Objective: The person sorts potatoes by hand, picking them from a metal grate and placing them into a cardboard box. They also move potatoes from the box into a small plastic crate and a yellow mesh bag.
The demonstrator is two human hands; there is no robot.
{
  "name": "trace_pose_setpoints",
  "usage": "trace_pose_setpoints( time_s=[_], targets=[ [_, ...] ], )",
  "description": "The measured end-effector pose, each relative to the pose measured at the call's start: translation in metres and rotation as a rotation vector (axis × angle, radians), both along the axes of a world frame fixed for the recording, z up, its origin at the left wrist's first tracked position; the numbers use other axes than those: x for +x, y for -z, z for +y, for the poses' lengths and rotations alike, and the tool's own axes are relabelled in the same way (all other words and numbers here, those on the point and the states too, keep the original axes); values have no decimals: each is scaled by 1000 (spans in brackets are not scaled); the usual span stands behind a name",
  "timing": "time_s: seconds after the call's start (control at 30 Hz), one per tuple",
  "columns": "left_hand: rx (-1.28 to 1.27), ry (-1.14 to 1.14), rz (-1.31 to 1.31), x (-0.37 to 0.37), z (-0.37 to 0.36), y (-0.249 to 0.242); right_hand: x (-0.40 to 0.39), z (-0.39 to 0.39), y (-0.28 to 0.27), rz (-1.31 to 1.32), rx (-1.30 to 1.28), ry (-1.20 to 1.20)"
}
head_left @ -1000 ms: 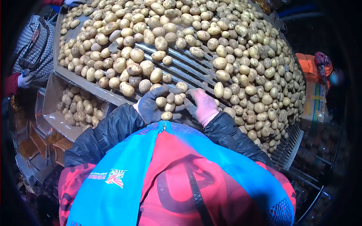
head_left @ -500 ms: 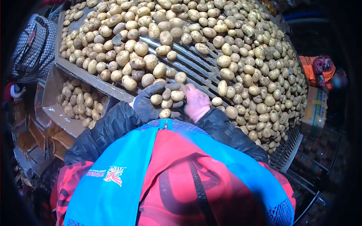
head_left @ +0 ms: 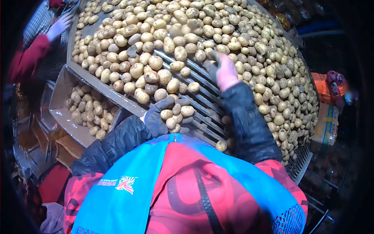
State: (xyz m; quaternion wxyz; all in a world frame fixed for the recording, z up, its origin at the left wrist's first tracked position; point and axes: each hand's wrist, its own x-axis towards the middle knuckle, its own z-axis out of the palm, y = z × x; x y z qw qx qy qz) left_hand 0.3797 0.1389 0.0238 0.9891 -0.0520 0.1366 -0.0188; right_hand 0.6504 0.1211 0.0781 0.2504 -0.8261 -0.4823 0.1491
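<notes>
My left hand (head_left: pixel 156 116), in a dark grey glove, is cupped palm up close to my chest. Several small potatoes (head_left: pixel 177 118) lie in it, with the fingers curled around them. My right hand (head_left: pixel 226 73), in a pink and grey glove, stretches out over the sloping metal slats (head_left: pixel 208 98) to the edge of the potato heap (head_left: pixel 269 66). Motion smears its fingers, and I cannot tell whether they grip a potato. A few loose potatoes rest on the slats between the hands, and one potato (head_left: pixel 221 146) lies low down near my vest.
A lined box (head_left: pixel 58 110) holding potatoes stands below the table's left edge (head_left: pixel 103 87). At upper left another person's hand (head_left: pixel 59 26) and red sleeve reach in. An orange garment (head_left: pixel 322 87) and a taped carton (head_left: pixel 326 123) are at the right.
My right hand has moved from beside the left hand, up and right over the slats. The left hand still cups potatoes. Another person's arm has risen at upper left.
</notes>
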Motion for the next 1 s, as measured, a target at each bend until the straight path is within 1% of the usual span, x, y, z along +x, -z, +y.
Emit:
trace_pose_setpoints(
  time_s=[0.03,0.1,0.17,0.23,0.27,0.3,0.33,0.37,0.4,0.43,0.47,0.5,0.53,0.57,0.6,0.63,0.67,0.7,0.73,0.77,0.8,0.83,0.9,0.93,0.97,1.0],
  targets=[
    [5,-9,5,-1,0,-2,18,18,16,-178,-173,4],
    [48,-18,68,0,-2,-7,23,39,40,-380,-309,-20],
    [69,-18,93,-3,-1,1,35,45,46,-321,-362,-70],
    [77,-51,74,-5,-4,4,44,45,36,-192,-308,-48],
    [82,-58,56,-7,-6,10,49,38,40,-64,-172,22],
    [87,-65,35,-5,-5,6,51,36,38,-34,-83,78],
    [78,-63,-68,-5,-4,1,52,30,36,18,-6,43],
    [134,-36,-9,-7,-4,-5,51,22,35,71,72,9],
    [148,-34,31,-8,-4,-11,24,14,6,159,-11,21],
    [169,-32,71,-9,-4,-14,10,7,11,-77,58,-148],
    [138,-55,56,-10,-6,-13,-15,2,-1,-195,33,-269],
    [116,-82,42,-11,-7,-15,-33,-6,-4,-323,-146,-427],
    [237,-81,194,-13,-8,-30,-52,-5,3,-435,-342,-540],
    [164,-60,135,-16,-6,-28,-62,-16,26,-485,-249,-607],
    [-19,-115,-134,-16,-6,-30,-72,-9,28,-485,-467,-604],
    [49,-160,-92,-20,-12,-16,-70,-9,34,-497,-157,-634],
    [127,-217,-49,-26,-11,0,-68,-5,43,-522,-315,-644],
    [165,-160,346,-17,-13,-58,-66,3,46,-496,-431,-670],
    [138,-165,240,-21,-13,-37,-62,1,58,-529,-316,-659],
    [157,-222,158,-17,-21,-4,-54,0,71,-546,-286,-648],
    [173,-270,158,-18,-26,-11,-49,-4,77,-466,-198,-610],
    [173,-307,147,-17,-31,-19,-47,-8,70,-402,-240,-539],
    [215,-394,292,-21,-30,-14,-48,-16,48,-294,-246,-494],
    [130,-364,63,-31,-23,12,-52,-23,28,-204,-156,-481],
    [176,-405,217,-30,-28,-11,-58,-32,10,-111,-70,-472],
    [184,-367,244,-33,-30,-33,-68,-39,-10,8,-29,-467]
  ],
)
